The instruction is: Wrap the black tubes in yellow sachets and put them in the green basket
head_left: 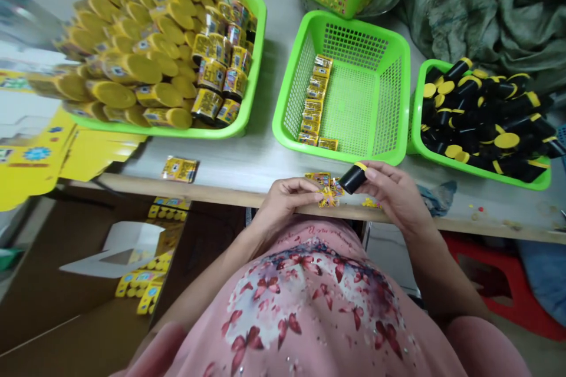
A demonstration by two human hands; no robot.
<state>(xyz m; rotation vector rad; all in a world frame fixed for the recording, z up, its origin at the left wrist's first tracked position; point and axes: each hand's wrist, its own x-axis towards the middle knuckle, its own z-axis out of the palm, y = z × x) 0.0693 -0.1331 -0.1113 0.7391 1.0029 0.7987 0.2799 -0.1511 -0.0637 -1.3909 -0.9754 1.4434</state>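
Pale grey desk (247, 162) with wooden front edge: three bright green plastic baskets (380, 156) in a row, one small yellow foil packet (179, 169) lying loose, crumpled blue rag (437, 197) near the edge.

Pink blouse (287, 306) with red butterflies (300, 263); lime-green mesh basket (349, 153); black bottle (352, 181), yellow cap (360, 165)

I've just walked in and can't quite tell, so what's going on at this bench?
A person is working at the bench with both bare hands. The right hand grips a black bottle with a yellow cap, close to the left hand, whose fingers are at small printed gold packets by the bench edge. Ahead, a green tray holds piled yellow-capped bottles, a green basket holds a row of similar packets, and another green tray holds black bottles.
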